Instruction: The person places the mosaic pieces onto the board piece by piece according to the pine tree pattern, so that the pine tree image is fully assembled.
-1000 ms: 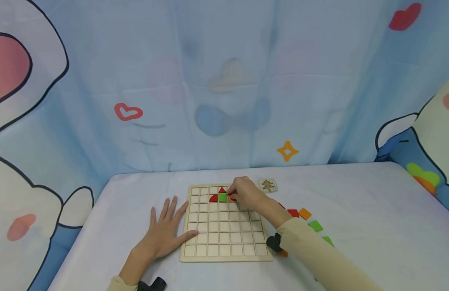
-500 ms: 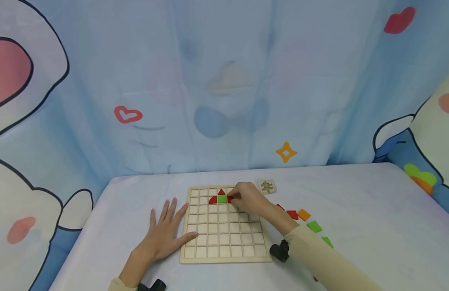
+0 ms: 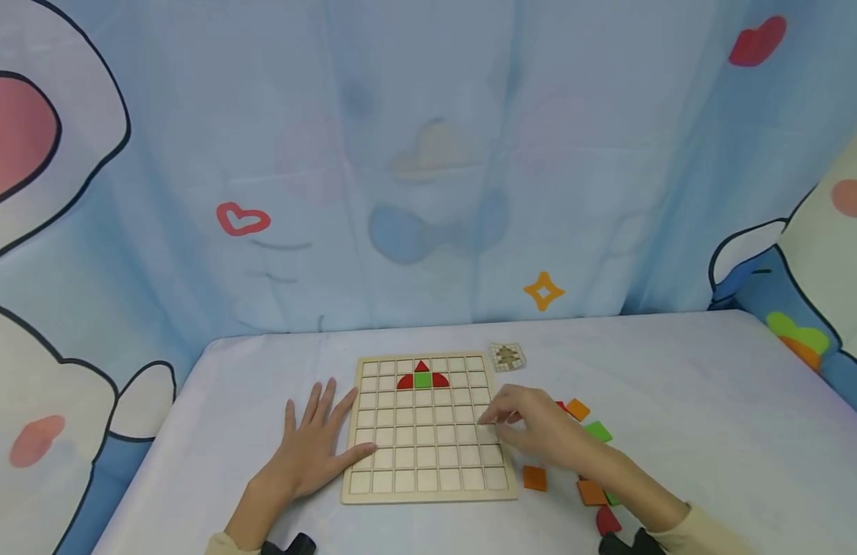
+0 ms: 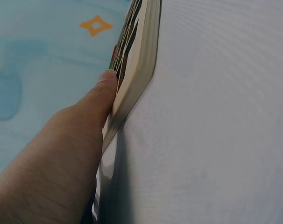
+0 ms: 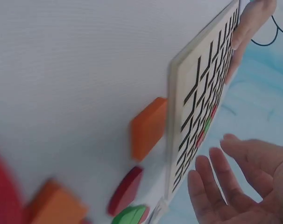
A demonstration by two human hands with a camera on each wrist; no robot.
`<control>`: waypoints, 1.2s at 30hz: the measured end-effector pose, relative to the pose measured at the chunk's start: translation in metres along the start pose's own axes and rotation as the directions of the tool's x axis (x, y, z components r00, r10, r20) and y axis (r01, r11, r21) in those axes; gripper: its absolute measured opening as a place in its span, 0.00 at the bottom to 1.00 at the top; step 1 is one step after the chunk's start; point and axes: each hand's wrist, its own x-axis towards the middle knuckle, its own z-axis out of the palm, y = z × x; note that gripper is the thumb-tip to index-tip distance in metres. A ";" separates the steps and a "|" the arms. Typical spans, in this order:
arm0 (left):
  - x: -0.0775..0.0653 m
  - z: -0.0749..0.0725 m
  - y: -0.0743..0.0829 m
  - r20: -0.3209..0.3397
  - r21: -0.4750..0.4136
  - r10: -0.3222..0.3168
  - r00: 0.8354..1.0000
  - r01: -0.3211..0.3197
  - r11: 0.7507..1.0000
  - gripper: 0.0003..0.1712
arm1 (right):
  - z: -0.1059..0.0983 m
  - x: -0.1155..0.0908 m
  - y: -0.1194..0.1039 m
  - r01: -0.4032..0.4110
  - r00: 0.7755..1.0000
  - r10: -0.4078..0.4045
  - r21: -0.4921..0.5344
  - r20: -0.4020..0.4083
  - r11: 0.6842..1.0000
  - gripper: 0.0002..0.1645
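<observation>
– Orange tile [image 3: 535, 478] by the board [image 3: 428, 499]: where from the right hand [image 3: 532, 424]?

– Toward the person and a bit to the right of the fingertips. Flat on the white cloth [image 3: 734, 432], just beside the board's right rim, near the corner closest to the person.

– Long axis?

– None I can call. Looks about square, edges roughly parallel to the rim.

– Which hand is nearer?

– Right, clearly. Left hand [image 3: 314, 449] is across the board, fingers spread, thumb on the grid, index tip at the left rim.

– Right fingers holding anything?

– Nothing visible. Right wrist view: thumb and fingers parted, loosely bent, no tile between them. Head view puts the fingertips over the board's right side; contact with it, can't tell.

– On the grid?

– Four pieces near the far side: green square [image 3: 423, 380], red triangle [image 3: 421, 367] beyond it, left red piece [image 3: 405, 381] and right red piece [image 3: 439, 380] flanking it, one each side, rounded edges outward.

– Diff vs half a second ago?

– Then the right fingers were on the right red piece, partly hiding it. Now they're off it, back at the board's right side, and the piece shows whole. Orange tile is uncovered too; the right wrist hid it. Left hand: same place.
</observation>
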 end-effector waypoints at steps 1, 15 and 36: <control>0.000 0.000 0.000 -0.005 -0.002 0.001 1.000 -0.001 1.000 0.53 | -0.002 -0.007 0.003 -0.011 1.000 0.011 0.003 0.013 1.000 0.10; 0.002 0.001 -0.001 -0.001 0.001 0.003 1.000 -0.003 1.000 0.53 | -0.010 -0.057 0.038 -0.171 0.981 0.177 -0.069 0.083 0.983 0.15; 0.003 0.001 -0.003 -0.007 0.013 0.006 1.000 -0.006 1.000 0.53 | -0.014 -0.045 0.044 -0.174 0.982 0.181 -0.116 0.052 0.978 0.11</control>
